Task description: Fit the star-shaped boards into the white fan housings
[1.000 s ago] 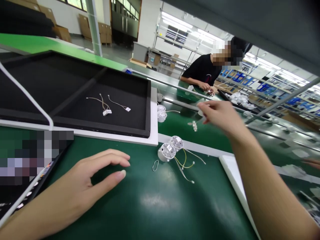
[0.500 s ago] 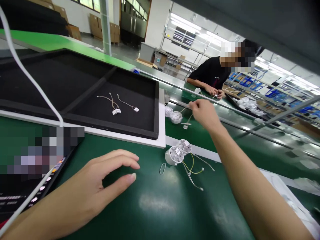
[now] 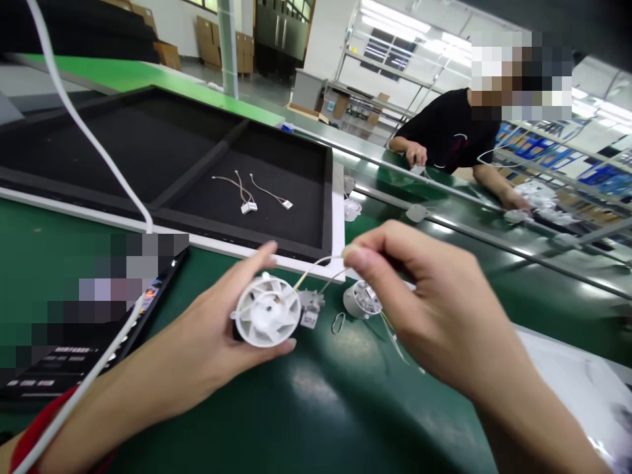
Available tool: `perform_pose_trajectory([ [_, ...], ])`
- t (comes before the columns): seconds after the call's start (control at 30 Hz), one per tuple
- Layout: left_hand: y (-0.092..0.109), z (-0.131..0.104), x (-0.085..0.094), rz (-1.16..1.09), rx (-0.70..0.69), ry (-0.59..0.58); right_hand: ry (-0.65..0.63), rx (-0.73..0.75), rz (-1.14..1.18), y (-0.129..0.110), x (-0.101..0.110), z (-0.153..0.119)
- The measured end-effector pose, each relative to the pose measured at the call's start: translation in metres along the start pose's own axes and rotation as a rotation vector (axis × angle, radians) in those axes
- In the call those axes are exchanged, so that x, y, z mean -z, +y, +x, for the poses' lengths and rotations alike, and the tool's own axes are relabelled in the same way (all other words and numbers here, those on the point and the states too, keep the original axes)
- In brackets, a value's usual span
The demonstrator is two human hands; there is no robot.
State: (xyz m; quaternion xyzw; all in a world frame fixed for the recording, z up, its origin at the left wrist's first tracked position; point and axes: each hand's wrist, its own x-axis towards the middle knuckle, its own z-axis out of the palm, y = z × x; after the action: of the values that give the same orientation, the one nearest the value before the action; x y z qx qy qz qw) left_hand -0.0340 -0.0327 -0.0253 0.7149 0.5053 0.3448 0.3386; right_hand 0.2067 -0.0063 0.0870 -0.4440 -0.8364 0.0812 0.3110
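Observation:
A round white fan [image 3: 268,311] sits in my left hand [image 3: 232,316], its blades facing me, with the thumb below it and the fingers above. Thin wires run from it to my right hand [image 3: 395,276], which pinches them between thumb and fingertips. Between the hands hangs a small grey part [image 3: 311,308] with a white label, close to the fan's right edge. Behind my right fingertips, a white cylindrical housing [image 3: 360,299] stands on the green table, its wires trailing right. A small white loop [image 3: 338,323] lies beside it.
A black foam tray [image 3: 332,197] with several labelled cables [image 3: 249,207] is at the back left. A tablet [image 3: 133,329] lies left, crossed by a white cable [image 3: 99,141]. Across the line, a person [image 3: 459,131] handles white parts. A plastic bag [image 3: 577,388] lies at right.
My right hand has come back toward me from the line with wires pinched. My left hand now holds a fan. The person opposite has spread their hands apart. The view has shifted slightly.

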Motion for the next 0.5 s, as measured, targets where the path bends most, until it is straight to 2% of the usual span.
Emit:
perform_pose_trajectory([
  [0.1, 0.007, 0.003, 0.002, -0.036, 0.05, -0.157, -0.064, -0.014, 0.053, 0.0, -0.012, -0.009],
  [0.17, 0.009, 0.003, 0.002, -0.008, 0.081, -0.192, -0.081, -0.032, 0.059, 0.004, -0.015, -0.012],
  [0.4, 0.001, 0.004, -0.005, 0.219, -0.067, -0.123, -0.164, -0.085, 0.085, 0.016, -0.02, -0.012],
  [0.5, -0.001, 0.006, -0.007, 0.287, -0.112, -0.148, -0.199, -0.092, 0.107, 0.017, -0.021, -0.012],
])
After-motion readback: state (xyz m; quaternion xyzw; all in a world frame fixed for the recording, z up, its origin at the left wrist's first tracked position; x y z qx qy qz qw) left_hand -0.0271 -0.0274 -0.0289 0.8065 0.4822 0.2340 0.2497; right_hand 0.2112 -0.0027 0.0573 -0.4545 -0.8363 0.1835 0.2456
